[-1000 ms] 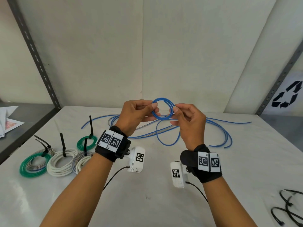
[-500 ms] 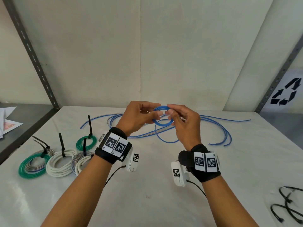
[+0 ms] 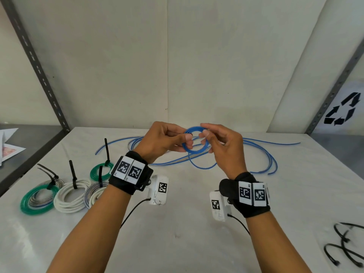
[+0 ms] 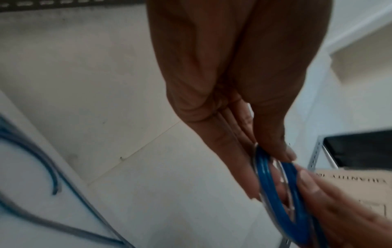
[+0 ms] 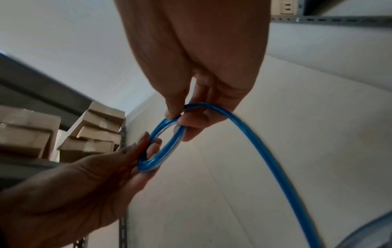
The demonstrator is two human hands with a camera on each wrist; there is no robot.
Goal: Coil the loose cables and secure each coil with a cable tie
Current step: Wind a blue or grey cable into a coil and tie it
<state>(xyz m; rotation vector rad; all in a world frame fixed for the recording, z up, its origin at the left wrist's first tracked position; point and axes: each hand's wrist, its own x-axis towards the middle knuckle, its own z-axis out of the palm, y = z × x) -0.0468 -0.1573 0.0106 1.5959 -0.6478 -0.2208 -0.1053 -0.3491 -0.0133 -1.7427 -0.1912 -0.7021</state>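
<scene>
A small blue cable coil [image 3: 194,150] of a few turns hangs in the air above the white table [image 3: 177,223]. My left hand [image 3: 167,139] pinches its left side, thumb over fingers. My right hand [image 3: 218,143] pinches its right side. In the left wrist view the blue coil [image 4: 273,189] sits between my thumb and fingertips. The right wrist view shows the coil [image 5: 163,142] held by both hands, with its loose tail [image 5: 265,151] arcing down to the right. The rest of the blue cable [image 3: 256,152] lies in loose loops on the table behind my hands.
Several tied coils, green [image 3: 37,200], white [image 3: 71,196] and grey-white [image 3: 96,192], lie at the left with black ties sticking up. Loose black cable ties [image 3: 346,247] lie at the right front. Metal shelf uprights [image 3: 37,64] flank the table; cardboard boxes [image 5: 95,132] sit on a side shelf.
Both hands stayed on the blue coil; the right hand's fingers shifted round its rim as another turn was laid on, and the loose cable on the table shifted slightly.
</scene>
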